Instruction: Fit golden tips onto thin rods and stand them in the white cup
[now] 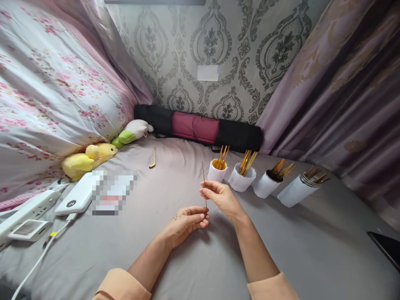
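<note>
A thin brown stick (pixel 203 171) stands nearly upright between my hands, over the grey sheet. My left hand (pixel 186 225) pinches it near its lower end, with the fingers curled round. Higher up, the thumb and fingertips of my right hand (pixel 222 199) close on the same stick. Beyond my right hand stands a white-wrapped cup (pixel 216 173) with several thin golden sticks in it. To its right come a wider white cup (pixel 242 183) with yellow sticks, a white cup (pixel 265 186) with brownish sticks, and a larger white container (pixel 295 194) with dark brown sticks.
A bent golden stick (pixel 153 160) lies on the sheet. At left are a yellow plush toy (pixel 89 160), a white power bank (pixel 79 193), a power strip (pixel 28 212) and a cable (pixel 40 260). A black and maroon roll bag (pixel 196 127) lies along the wall.
</note>
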Available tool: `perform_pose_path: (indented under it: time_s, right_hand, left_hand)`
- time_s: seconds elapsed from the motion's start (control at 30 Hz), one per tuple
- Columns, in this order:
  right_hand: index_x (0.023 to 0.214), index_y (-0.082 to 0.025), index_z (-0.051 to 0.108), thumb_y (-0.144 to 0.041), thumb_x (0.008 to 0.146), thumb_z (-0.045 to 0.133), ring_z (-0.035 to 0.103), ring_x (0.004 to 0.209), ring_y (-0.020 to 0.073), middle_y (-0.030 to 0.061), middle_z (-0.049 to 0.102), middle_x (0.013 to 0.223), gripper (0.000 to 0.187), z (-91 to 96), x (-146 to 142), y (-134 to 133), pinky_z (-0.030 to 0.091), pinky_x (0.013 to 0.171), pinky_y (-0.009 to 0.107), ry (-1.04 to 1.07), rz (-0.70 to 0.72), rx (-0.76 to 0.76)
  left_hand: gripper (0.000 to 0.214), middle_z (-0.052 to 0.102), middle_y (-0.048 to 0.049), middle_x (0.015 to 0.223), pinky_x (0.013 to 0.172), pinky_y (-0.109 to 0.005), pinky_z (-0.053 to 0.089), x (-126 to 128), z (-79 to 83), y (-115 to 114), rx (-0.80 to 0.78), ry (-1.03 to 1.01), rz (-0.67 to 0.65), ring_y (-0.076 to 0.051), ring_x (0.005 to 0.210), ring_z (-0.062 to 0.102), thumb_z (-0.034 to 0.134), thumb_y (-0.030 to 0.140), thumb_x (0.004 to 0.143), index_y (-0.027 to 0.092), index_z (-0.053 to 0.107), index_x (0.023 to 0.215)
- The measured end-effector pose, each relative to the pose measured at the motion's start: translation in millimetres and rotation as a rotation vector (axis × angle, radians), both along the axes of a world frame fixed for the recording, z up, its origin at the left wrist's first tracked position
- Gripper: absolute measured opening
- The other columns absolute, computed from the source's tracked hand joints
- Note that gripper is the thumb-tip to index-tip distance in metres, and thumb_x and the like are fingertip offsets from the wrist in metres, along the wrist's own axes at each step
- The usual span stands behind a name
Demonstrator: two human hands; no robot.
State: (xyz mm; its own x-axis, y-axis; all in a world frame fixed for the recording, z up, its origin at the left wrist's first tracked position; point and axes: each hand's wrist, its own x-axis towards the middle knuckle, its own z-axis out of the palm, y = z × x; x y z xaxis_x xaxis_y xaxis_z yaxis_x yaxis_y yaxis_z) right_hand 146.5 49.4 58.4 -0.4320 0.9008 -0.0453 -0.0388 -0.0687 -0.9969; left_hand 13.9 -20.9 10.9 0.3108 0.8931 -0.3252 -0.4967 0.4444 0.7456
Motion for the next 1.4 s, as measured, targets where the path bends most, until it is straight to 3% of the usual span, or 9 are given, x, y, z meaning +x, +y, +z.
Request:
perform_pose_path:
  time_s: [0.4, 0.97, 1.4]
  right_hand:
    - [0.096, -0.017, 0.060, -0.032, 0.070, 0.059, 0.058, 0.080, 0.0143, 0.0042, 0.063, 0.084, 0.030, 2.4, 5.0, 0.9, 0.045, 0.075, 0.030, 0.007, -0.020, 0.028]
    - [0.095, -0.017, 0.060, -0.036, 0.067, 0.061, 0.058, 0.083, 0.0165, 0.0053, 0.064, 0.085, 0.034, 2.5, 6.5, 3.3, 0.047, 0.078, 0.035, 0.018, -0.091, 0.023]
    - [0.095, -0.017, 0.055, -0.028, 0.065, 0.062, 0.059, 0.078, 0.0147, 0.0040, 0.062, 0.084, 0.033, 1.2, 11.6, 8.7, 0.047, 0.076, 0.033, 0.055, -0.170, 0.013]
  left_hand:
    - [0.033, 0.063, -0.0157, 0.093, 0.080, -0.027, 0.044, -1.4, 2.6, 1.0, -0.033, -0.086, 0.027, -0.015, 0.078, 0.061, 0.062, 0.008, 0.066, 0.006, 0.059, 0.099]
    - [0.038, 0.063, -0.0145, 0.096, 0.076, -0.025, 0.047, -3.1, 0.0, 2.2, -0.038, -0.082, 0.059, -0.016, 0.080, 0.062, 0.066, 0.010, 0.064, 0.009, 0.057, 0.101]
    - [0.037, 0.063, -0.0138, 0.096, 0.075, -0.025, 0.047, -0.5, 1.3, 1.7, -0.036, -0.064, 0.059, -0.015, 0.078, 0.062, 0.067, 0.011, 0.064, 0.010, 0.056, 0.099]
